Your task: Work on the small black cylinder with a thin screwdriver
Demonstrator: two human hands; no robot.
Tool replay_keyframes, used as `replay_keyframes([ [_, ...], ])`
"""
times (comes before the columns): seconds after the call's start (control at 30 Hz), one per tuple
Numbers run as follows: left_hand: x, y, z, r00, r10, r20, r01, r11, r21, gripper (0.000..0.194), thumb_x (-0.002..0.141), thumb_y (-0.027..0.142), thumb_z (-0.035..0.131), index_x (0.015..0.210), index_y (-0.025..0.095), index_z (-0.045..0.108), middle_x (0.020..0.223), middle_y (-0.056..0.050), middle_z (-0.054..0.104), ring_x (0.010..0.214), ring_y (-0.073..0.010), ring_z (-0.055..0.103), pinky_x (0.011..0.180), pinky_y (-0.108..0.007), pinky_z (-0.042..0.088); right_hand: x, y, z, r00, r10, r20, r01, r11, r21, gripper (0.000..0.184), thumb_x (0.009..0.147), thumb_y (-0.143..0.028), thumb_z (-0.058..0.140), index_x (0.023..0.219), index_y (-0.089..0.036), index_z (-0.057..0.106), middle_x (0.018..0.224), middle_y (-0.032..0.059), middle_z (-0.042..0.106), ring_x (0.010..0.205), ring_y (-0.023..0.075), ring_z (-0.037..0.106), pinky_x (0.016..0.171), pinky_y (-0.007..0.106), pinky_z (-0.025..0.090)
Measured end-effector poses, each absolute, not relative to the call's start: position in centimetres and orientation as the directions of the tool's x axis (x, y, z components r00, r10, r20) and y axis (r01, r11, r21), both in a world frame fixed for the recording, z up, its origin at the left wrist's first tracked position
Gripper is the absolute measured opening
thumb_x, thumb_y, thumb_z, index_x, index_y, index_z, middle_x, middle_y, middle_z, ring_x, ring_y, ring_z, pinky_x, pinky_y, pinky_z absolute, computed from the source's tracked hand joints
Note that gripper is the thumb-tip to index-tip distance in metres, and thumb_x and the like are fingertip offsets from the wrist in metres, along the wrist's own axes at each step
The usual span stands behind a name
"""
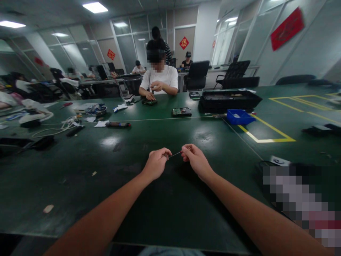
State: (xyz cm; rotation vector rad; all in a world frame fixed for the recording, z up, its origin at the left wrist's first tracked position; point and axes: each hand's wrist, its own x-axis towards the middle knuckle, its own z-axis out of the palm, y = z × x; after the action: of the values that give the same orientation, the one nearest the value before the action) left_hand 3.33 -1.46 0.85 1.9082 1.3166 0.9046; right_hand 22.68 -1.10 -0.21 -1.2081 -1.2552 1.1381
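Above the green tabletop point(149, 231), my two hands are close together near the middle of the view. My right hand point(195, 158) is closed around a small screwdriver; a bit of red shows at its fingers. The thin metal shaft of the screwdriver point(175, 154) points left toward my other hand. My left hand point(156, 163) is closed, its fingers curled around a small shiny piece at the shaft's tip. That piece is mostly hidden, and I cannot tell its kind or whether the tip touches it.
Past my hands lie a hard drive point(181, 112), a long black tray point(230, 101), a blue bin point(240, 117) and an electric screwdriver point(118, 124). Opposite, a person point(160, 76) handles another drive. Cables point(62, 128) lie at the left, yellow tape point(266, 140) at the right.
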Motion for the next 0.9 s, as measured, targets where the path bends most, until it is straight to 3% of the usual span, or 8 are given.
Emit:
replay_keyframes([
  [0.1,2.9,-1.4,0.4,0.321,0.921,0.220,0.658,-0.384,0.648,0.038,0.077,0.012,0.050,0.111,0.021,0.064,0.098,-0.004,0.065,0.100,-0.0239,0.057,0.102,-0.045,0.038,22.6,-1.2,0.0,-0.017,0.997,0.074,0.104,0.075,-0.992,0.026,0.086,-0.045,0.062,0.090,-0.019,0.065,0.075,0.0010,0.063,0.066,0.0149,0.057,0.065,0.031,0.046],
  [0.17,2.5,-1.3,0.0,0.321,0.920,0.225,0.681,-0.390,0.620,0.049,0.074,0.007,0.053,0.122,0.020,0.058,0.109,-0.007,0.064,0.108,-0.0254,0.055,0.104,-0.045,0.039,22.7,-1.5,0.5,-0.037,0.994,0.099,0.182,0.104,-0.978,0.028,0.088,-0.046,0.061,0.082,-0.019,0.065,0.070,0.0005,0.062,0.064,0.0151,0.056,0.065,0.031,0.044],
  [0.23,2.1,-1.1,-0.3,0.321,0.919,0.229,0.661,-0.391,0.641,0.048,0.077,0.004,0.052,0.122,0.019,0.056,0.114,-0.009,0.062,0.112,-0.0248,0.055,0.102,-0.042,0.042,22.8,-1.8,0.9,-0.035,0.994,0.104,0.230,0.109,-0.967,0.033,0.089,-0.049,0.061,0.075,-0.019,0.064,0.064,-0.0007,0.059,0.060,0.0146,0.054,0.063,0.031,0.043],
  [0.37,1.5,-0.6,-0.6,0.320,0.909,0.267,0.605,-0.413,0.681,0.032,0.085,0.010,0.059,0.115,0.020,0.061,0.118,-0.007,0.063,0.113,-0.0226,0.057,0.102,-0.039,0.045,22.9,-1.9,1.4,0.014,0.991,0.135,0.040,0.135,-0.990,0.028,0.087,-0.045,0.064,0.076,-0.019,0.063,0.068,-0.0005,0.061,0.062,0.0143,0.056,0.065,0.031,0.045],
  [0.57,1.4,-0.1,-0.8,0.283,0.911,0.300,0.574,-0.411,0.708,0.036,0.084,0.010,0.067,0.117,0.024,0.065,0.120,-0.004,0.065,0.114,-0.0213,0.059,0.105,-0.040,0.044,22.9,-1.9,1.7,0.122,0.981,0.154,-0.146,0.171,-0.974,0.021,0.084,-0.039,0.067,0.086,-0.019,0.068,0.076,0.0028,0.067,0.069,0.0162,0.061,0.070,0.033,0.050],
  [0.9,1.6,-0.4,-0.4,0.290,0.908,0.303,0.553,-0.418,0.721,0.038,0.084,0.012,0.069,0.120,0.024,0.066,0.123,-0.002,0.066,0.118,-0.0198,0.058,0.107,-0.038,0.042,22.8,-1.9,1.3,0.088,0.977,0.196,-0.006,0.197,-0.980,0.024,0.086,-0.041,0.065,0.094,-0.018,0.068,0.086,0.0067,0.072,0.078,0.0191,0.067,0.077,0.036,0.054],
])
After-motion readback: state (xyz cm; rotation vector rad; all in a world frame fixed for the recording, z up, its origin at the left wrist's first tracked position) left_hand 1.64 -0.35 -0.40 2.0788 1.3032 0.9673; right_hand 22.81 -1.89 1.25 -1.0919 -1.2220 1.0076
